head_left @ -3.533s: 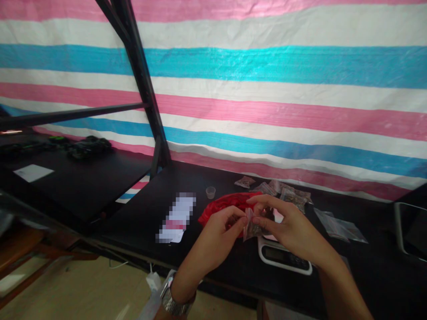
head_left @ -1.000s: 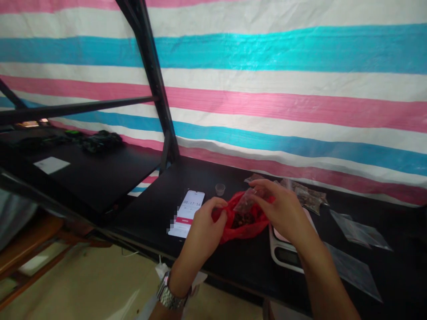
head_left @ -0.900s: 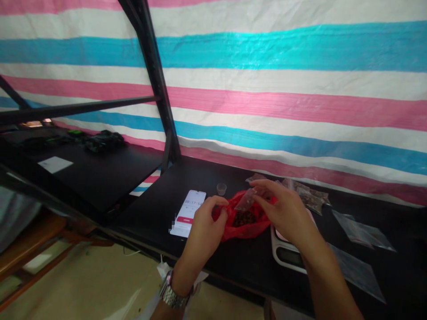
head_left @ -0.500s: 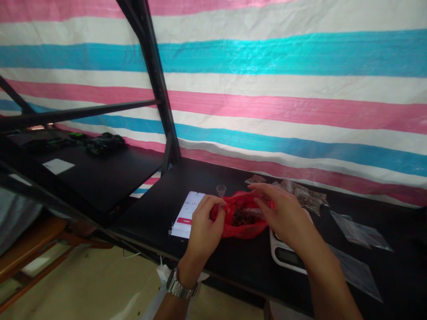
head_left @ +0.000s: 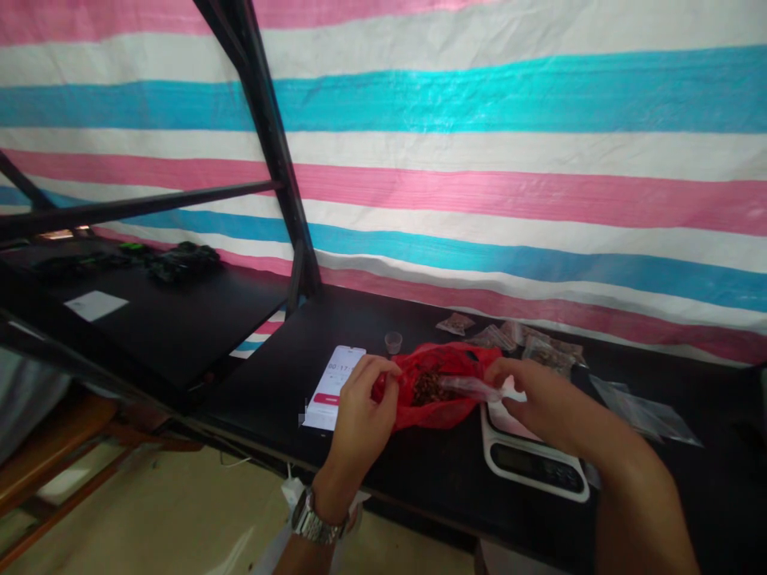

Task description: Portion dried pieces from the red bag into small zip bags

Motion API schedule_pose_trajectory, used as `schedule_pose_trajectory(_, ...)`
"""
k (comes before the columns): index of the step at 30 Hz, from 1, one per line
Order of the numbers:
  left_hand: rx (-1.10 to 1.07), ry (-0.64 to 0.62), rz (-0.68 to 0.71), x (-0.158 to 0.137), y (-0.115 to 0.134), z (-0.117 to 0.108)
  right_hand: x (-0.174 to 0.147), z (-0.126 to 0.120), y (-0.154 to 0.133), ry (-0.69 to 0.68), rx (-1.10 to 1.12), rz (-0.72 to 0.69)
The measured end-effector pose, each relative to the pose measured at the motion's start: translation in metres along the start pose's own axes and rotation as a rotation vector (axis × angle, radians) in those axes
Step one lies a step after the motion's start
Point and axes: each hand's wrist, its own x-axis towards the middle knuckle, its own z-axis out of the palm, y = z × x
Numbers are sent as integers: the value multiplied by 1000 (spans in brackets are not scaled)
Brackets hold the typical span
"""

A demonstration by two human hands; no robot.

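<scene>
A red plastic bag [head_left: 443, 419] lies gaping on the black table, with small brown dried pieces [head_left: 428, 387] inside. My left hand [head_left: 367, 399] pinches the bag's left rim between thumb and fingers. At the bag's right side, my right hand [head_left: 533, 399] has its fingers closed on the end of a long clear plastic piece [head_left: 470, 388] whose other end rests among the brown pieces; its exact kind is unclear. Partly under my right hand sits a white digital scale [head_left: 536, 471]. Left of the bag lies a phone [head_left: 323, 395] showing a timer, partly covered by my left hand.
Behind the bag stands a small clear cup [head_left: 393, 343]. Several filled clear packets [head_left: 548, 351] lie near the striped sheet [head_left: 509, 192], and flat clear bags [head_left: 647, 411] lie on the right. A black metal frame [head_left: 276, 152] rises at the left.
My right hand has moved from over the bag's back rim to its right side, now gripping the clear plastic piece. More of the scale shows. The left hand stays on the rim.
</scene>
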Motion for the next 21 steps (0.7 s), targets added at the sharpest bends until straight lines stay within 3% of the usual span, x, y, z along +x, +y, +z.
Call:
schedule_pose_trajectory(7,127,45,103,-2,1,-1,27,1,-29,319,-5,-118)
schedule_pose_trajectory(13,252,64,195,0,14,-9,33,14,-48,322,57,-166)
schedule_pose_trajectory(21,229,-26,177,4,15,-7,33,19,-55,377,103,-195)
